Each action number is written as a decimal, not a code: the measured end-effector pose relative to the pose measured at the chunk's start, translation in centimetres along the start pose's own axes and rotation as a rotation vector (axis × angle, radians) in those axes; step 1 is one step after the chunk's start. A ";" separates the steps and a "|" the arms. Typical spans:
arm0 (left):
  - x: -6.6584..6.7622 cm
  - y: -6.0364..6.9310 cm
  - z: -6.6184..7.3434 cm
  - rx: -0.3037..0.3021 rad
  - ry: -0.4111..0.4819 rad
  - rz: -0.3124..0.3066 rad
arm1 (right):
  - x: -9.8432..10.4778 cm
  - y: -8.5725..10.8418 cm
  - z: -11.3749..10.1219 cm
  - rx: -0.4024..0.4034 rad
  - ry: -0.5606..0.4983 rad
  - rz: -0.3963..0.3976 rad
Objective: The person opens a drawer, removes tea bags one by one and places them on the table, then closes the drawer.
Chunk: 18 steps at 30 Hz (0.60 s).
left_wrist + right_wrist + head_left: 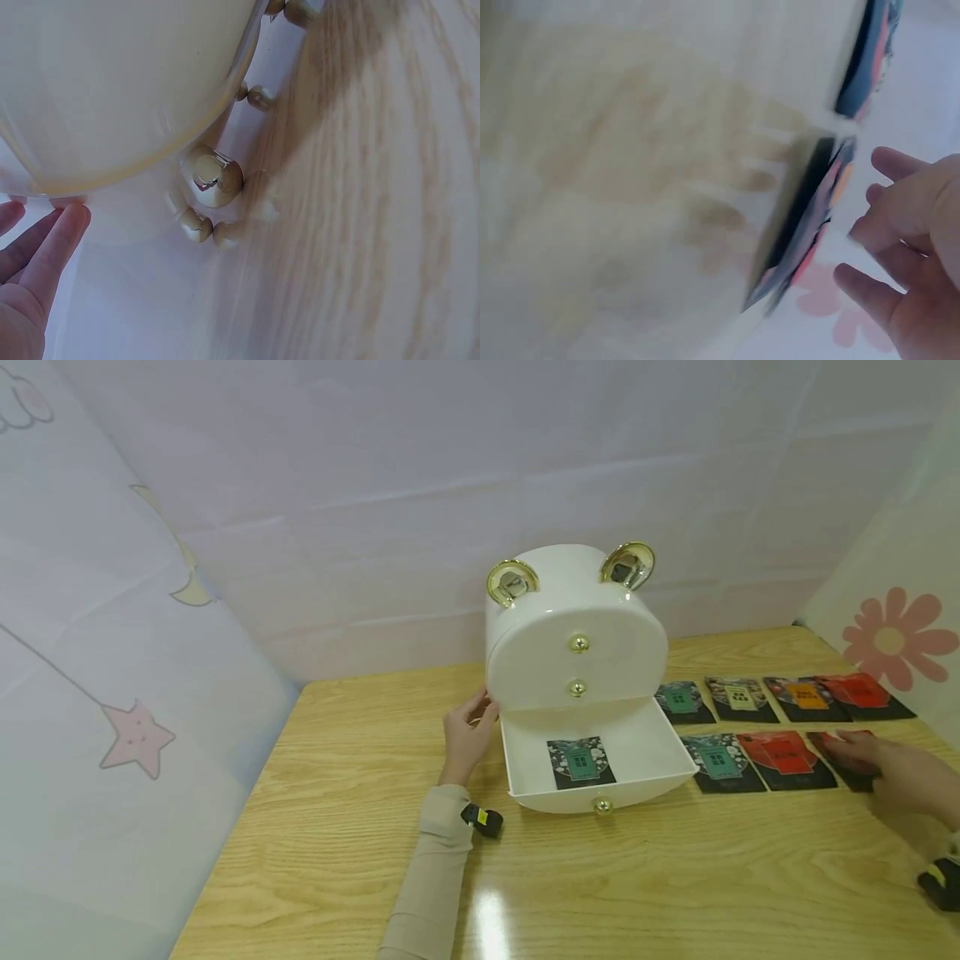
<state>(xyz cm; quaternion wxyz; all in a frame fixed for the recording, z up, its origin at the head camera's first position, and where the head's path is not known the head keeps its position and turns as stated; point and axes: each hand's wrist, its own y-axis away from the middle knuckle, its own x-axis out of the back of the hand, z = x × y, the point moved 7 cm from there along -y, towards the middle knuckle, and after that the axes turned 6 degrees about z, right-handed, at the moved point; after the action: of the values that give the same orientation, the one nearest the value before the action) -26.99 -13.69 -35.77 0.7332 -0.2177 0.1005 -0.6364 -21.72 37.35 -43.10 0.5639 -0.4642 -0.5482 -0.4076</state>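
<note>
A white bear-shaped box with gold ears stands on the table, its bottom drawer pulled out. One dark packet with a green label lies inside that drawer. My left hand touches the box's left side with its fingertips; in the left wrist view, the fingers are nearly straight against the white wall. On the right, my right hand is over a red-and-black packet at the end of the front row. The right wrist view is blurred, with loosely bent fingers and a gap between them and the packets.
Beside the drawer in the front row lie a green-labelled packet and a red packet. Behind them, the back row has green, cream, orange and red packets. A fabric backdrop borders the wooden table.
</note>
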 end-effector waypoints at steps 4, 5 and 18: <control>0.0 -0.1 -0.1 0.003 0.006 -0.004 | 1.7 -0.4 -2.3 0.099 0.032 0.172; 0.0 -0.1 -0.2 0.003 0.010 -0.004 | 2.2 -0.5 -3.0 0.126 0.036 0.212; 0.0 -0.1 -0.2 0.008 0.010 -0.008 | 6.6 -1.6 -11.5 0.234 -0.025 0.350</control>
<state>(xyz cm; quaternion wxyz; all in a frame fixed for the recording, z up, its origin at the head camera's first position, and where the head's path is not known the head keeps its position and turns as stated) -27.14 -13.74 -35.86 0.7309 -0.2122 0.1007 -0.6408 -20.12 26.13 -36.05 0.6692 -0.4885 -0.5100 -0.2311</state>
